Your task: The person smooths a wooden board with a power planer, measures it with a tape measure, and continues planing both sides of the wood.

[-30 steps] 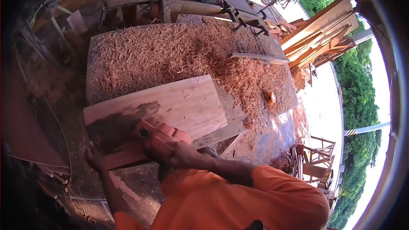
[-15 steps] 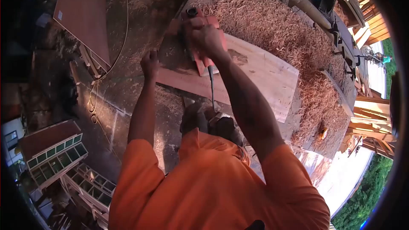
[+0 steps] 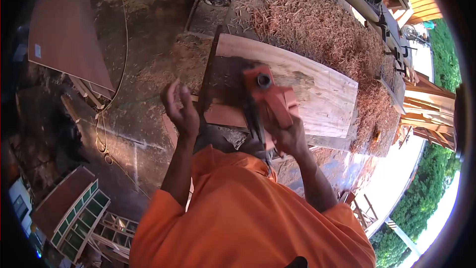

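An orange-red power planer (image 3: 270, 94) is held by its handle in my right hand (image 3: 288, 136), over the near part of a wide wooden board (image 3: 317, 97). Whether the tool touches the wood I cannot tell. A dark cord runs down beside the planer toward my body. My left hand (image 3: 182, 108) is raised to the left of the board, fingers apart, with nothing in it. The board's left part is dark, and its right part is pale.
Wood shavings (image 3: 317, 30) heap on the worktable behind the board. A reddish panel (image 3: 72, 34) leans at the upper left, near a yellow hose (image 3: 125, 44). Green-framed windows (image 3: 82, 218) stand at lower left. Clamps (image 3: 396, 57) line the table's far right side.
My right hand has drawn the planer back toward my body. My left hand has opened from a closed shape. The view has shifted, showing more of the board's left end.
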Tool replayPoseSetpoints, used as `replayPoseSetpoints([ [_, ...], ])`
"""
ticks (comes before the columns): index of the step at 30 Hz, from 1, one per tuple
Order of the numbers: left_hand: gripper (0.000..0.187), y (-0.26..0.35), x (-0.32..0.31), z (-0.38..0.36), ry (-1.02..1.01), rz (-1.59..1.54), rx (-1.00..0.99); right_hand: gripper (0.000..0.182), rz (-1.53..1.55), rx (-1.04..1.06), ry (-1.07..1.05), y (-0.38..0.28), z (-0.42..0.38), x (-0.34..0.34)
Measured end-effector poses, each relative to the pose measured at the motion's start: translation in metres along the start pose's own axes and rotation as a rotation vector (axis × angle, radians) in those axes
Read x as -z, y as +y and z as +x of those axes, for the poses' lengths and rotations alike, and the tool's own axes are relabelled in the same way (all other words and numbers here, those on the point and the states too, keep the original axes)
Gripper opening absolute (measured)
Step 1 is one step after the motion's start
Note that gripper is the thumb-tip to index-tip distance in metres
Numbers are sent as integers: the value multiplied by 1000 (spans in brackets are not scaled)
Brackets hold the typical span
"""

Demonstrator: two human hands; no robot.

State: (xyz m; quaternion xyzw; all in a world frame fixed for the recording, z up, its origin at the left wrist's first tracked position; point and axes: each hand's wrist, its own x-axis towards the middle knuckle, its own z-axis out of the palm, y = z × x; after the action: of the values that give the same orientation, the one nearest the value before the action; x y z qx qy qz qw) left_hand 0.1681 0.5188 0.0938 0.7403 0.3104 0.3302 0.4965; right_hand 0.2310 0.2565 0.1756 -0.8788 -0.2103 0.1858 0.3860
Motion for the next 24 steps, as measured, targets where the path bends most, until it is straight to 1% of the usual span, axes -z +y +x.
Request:
replayPoseSetpoints([
  [1, 28, 13, -6, 17, -52, -54, -85, 38, -187, 270, 43, 3, 26, -5],
  [3, 26, 37, -22, 49, -191, -126, -228, 22, -524, 506, 53, -18, 80, -1],
  [6, 25, 63, -75, 91, -439, -209, -443, 18, -497, 437, 199, -25, 140, -17],
  [8, 30, 67, -109, 107, -564, -176, -582, 14, -536, 332, 94, -19, 150, -26],
  [9, 33, 69, -111, 108, -670, -153, -549, 10, -485, 340, 166, -24, 145, -34],
  [10, 36, 70, -114, 111, -764, -126, -515, 11, -564, 409, 161, -28, 130, -37],
  [12, 40, 72, -105, 109, -929, -72, -424, 23, -482, 323, 252, -23, 89, -66],
  [13, 41, 75, -88, 98, -1007, -47, -370, 28, -156, 117, 252, -34, 63, -78],
  [14, 42, 79, -71, 89, -1092, -16, -326, 28, -16, 42, 262, -48, 42, -86],
  [15, 42, 68, -58, 75, -1063, 7, -381, 28, 126, -30, 283, -63, 21, -94],
  [16, 42, 50, -45, 56, -1044, 24, -427, 26, 194, -120, 253, -75, -1, -100],
  [17, 40, 44, -32, 42, -1053, -1, -332, 25, 259, -212, 227, -86, -23, -105],
  [18, 38, 41, -25, 35, -1060, -31, -238, 29, 445, -428, 142, -91, -36, -110],
  [20, 36, 40, -21, 34, -1006, -3, -220, 37, 485, -482, 142, -101, -29, -108],
  [21, 32, 39, -26, 42, -990, 20, -272, 41, 502, -504, 145, -106, -20, -106],
  [24, 28, 37, -54, 78, -922, -22, -302, 35, 435, -522, 184, -112, 28, -100],
])
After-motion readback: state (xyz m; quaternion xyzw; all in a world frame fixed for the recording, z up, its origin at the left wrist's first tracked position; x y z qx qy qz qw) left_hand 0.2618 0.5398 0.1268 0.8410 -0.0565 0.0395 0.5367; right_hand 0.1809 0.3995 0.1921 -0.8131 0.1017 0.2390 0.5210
